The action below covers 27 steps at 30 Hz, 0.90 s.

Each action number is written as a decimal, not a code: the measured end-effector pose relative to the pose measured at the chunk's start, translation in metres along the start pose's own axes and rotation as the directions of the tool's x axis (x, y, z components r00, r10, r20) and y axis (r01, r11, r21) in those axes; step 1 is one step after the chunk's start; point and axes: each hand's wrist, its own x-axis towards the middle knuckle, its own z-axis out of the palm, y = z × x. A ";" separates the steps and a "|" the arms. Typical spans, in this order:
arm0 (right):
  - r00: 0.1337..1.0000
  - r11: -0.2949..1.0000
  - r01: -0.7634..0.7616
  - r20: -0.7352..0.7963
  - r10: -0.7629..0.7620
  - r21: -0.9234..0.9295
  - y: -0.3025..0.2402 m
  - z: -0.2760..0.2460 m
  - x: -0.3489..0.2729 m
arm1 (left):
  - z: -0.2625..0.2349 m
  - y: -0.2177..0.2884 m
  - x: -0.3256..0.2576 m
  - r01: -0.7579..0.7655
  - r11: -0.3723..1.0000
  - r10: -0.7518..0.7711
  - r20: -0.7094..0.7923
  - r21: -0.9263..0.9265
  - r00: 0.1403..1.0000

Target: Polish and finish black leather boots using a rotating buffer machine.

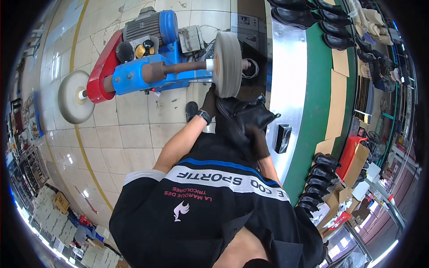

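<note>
fingers of the left hand (pixel 209 102), dark with a glove or polish, are curling round the top of a black boot (pixel 245 115) and pressing it up against the rim of the pale buffing wheel (pixel 227 64); a wristwatch (pixel 204 116) is sitting just below, and the bare forearm is running down to a black shirt. the right hand (pixel 258 142), also dark, is closing over the boot's lower end, though how tightly is hard to tell. the boot is lying tilted between both hands, just under the wheel.

the wheel is sitting on a shaft coming out of a blue and red motor stand (pixel 143 67) on the tiled floor, with a second pale wheel (pixel 73 96) at the far left end. to the right, a steel-edged green conveyor table (pixel 313 89) is carrying rows of black boots (pixel 313 13), cardboard sheets (pixel 337 102) and a small black box (pixel 283 137). the table edge is running close beside the right elbow; bare tiles are lying on the left side.
</note>
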 end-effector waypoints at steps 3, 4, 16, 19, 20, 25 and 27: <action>0.962 0.767 -0.260 0.222 0.157 0.587 0.000 0.013 0.034 | -0.042 0.023 0.005 0.137 0.989 -0.111 -0.362 0.048 0.925; 0.959 0.773 -0.266 0.242 0.149 0.576 -0.006 0.017 0.045 | -0.101 0.036 0.012 0.112 0.979 -0.085 0.159 -0.169 0.984; 0.929 0.842 -0.355 0.056 0.365 0.406 -0.029 0.053 0.024 | 0.127 0.066 -0.070 -0.117 -0.402 0.763 0.403 0.908 0.505; 0.869 0.785 0.495 0.219 -0.444 -0.372 0.066 0.015 0.052 | 0.166 0.054 -0.055 -0.249 -0.727 0.450 0.718 0.640 0.531; 0.868 0.787 0.496 0.220 -0.444 -0.367 0.060 0.019 0.051 | 0.172 0.053 -0.047 -0.325 -0.714 0.368 0.728 0.620 0.578; 0.891 0.947 0.236 0.340 -0.300 0.217 0.008 0.045 0.065 | 0.220 0.045 -0.018 -0.496 -0.827 0.005 0.885 0.266 0.465; 0.845 0.864 0.484 0.331 -0.421 -0.137 -0.011 0.048 0.068 | 0.231 0.040 -0.014 -0.626 -0.763 -0.315 0.753 0.161 0.578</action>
